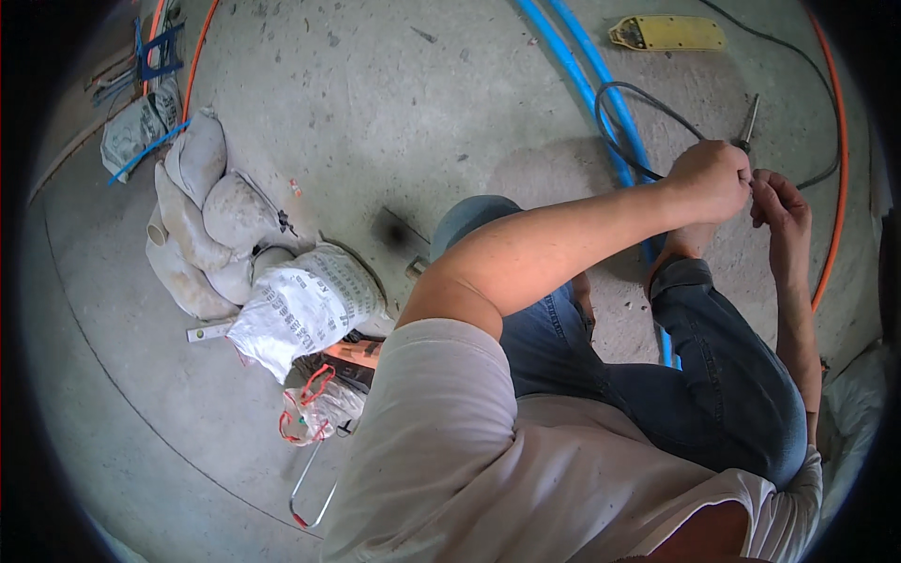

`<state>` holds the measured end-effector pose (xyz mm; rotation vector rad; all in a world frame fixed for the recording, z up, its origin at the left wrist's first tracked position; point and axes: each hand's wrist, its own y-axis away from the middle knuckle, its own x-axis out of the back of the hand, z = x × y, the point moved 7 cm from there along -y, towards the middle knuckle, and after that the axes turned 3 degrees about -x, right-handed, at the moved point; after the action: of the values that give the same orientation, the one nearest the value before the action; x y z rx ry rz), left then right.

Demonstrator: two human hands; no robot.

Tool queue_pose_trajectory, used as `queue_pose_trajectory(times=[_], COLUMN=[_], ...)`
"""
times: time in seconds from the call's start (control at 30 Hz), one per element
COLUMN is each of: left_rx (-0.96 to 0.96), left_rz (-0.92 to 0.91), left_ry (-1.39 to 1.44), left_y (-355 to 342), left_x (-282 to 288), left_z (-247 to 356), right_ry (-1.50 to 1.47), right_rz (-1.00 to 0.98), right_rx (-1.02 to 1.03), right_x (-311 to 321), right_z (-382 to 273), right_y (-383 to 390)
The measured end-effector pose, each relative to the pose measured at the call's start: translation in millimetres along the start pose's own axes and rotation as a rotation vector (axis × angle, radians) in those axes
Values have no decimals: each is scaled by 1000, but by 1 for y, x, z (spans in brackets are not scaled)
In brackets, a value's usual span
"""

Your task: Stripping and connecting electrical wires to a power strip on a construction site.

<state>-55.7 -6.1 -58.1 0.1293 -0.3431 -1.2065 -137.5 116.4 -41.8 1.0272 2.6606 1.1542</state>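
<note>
My left hand (710,180) and my right hand (781,208) meet above my bent knee at the right, both with fingers curled; what they pinch between them is too small and hidden to name. Just beyond them lies a tool with a thin metal shaft (753,115) and dark handle, partly hidden behind my left hand. A dark cord (643,96) loops over two blue hoses (572,56) beside my hands. At the top right lies a flat yellow object (670,33) with a rounded end.
Filled sacks (235,211) are piled at the left, with a white printed bag (300,305), a level (206,332), a plastic bag (328,408) and a metal-framed tool (314,493). An orange hose (833,235) runs along the right; more hoses and tools (150,61) lie upper left.
</note>
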Motion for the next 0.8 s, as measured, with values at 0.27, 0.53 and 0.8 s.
queue_pose_trajectory(times=[0.27,0.53,0.8], left_rx=[56,-8,379], left_rz=[3,-59,-335], left_ry=[16,93,534], left_y=[1,-11,-7], left_x=[12,17,34], left_z=[-2,8,13], right_ry=[14,341,-188], right_rz=[-40,130,6], right_rx=[40,313,63], right_x=[3,0,4], right_z=[3,-42,-32], right_y=[-11,7,0])
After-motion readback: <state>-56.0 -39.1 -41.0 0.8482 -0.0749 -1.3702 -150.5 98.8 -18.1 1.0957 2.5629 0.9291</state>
